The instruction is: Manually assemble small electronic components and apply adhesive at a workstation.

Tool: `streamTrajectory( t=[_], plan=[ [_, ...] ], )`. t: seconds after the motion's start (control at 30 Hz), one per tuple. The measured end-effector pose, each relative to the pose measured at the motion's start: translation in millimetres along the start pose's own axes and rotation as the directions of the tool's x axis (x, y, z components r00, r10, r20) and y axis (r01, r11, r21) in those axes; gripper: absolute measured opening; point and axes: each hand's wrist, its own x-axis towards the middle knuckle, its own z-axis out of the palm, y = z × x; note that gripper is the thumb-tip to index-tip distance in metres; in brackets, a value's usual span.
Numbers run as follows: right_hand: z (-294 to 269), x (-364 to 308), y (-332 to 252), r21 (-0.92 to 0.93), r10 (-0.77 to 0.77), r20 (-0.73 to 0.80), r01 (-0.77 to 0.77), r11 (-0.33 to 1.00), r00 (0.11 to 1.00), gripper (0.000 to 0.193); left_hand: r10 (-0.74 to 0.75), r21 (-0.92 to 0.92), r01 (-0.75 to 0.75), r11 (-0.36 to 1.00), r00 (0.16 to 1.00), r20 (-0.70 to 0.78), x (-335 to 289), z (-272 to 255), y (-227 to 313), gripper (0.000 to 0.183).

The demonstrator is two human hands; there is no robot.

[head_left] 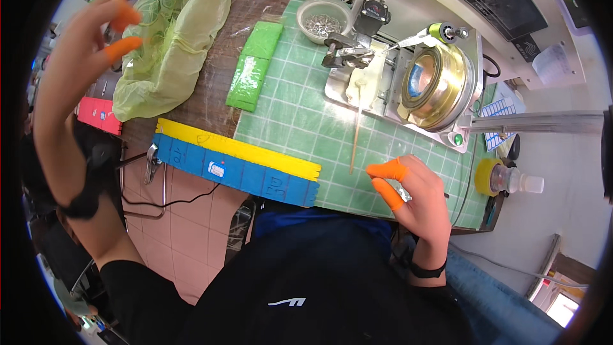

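My left hand is raised at the upper left, beside a container lined with a pale green plastic bag. Orange finger cots cover its thumb and a fingertip, which are apart with nothing visible between them. Over the near right of the green cutting mat, my right hand is curled, also with orange finger cots. Small silvery pieces show inside its fingers; their kind is unclear. A thin wooden stick lies close by, pointing from the bench machine toward me.
A white bowl of small metal parts stands by the machine, which carries a brass-coloured reel. A green wrapped block lies left of them. A blue and yellow strip runs along the near edge, with a metal clip. A bottle stands right.
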Motion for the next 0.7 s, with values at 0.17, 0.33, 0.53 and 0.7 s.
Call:
streamTrajectory(
  t=[0.17, 0.33, 0.53, 0.7],
  plan=[
    [12.6, 23.3, -11.1, 0.058, -0.03, 0.0, 0.03, 0.998, 1.0, 0.025, 0.442, 0.047, -0.458, 0.888, 0.819, -0.366, -63.8, 11.1, 5.9, 0.017],
    [26.5, 45.5, -17.6, 0.328, -0.076, 0.017, 0.067, 0.942, 0.997, 0.033, 0.375, -0.299, -0.461, 0.836, 0.876, -0.302, -55.0, 40.2, 107.6, 0.03],
    [25.7, 51.7, -26.7, 0.553, -0.079, -0.098, 0.12, 0.824, 0.992, 0.049, 0.669, -0.556, -0.657, 0.509, 0.709, -0.224, -46.6, 84.3, 145.5, 0.051],
    [21.8, 49.7, -22.2, 0.371, -0.186, -0.133, 0.223, 0.902, 0.974, 0.041, 0.677, -0.811, -0.477, 0.338, 0.722, -0.143, -51.7, 113.1, 153.9, 0.075]
  ],
)
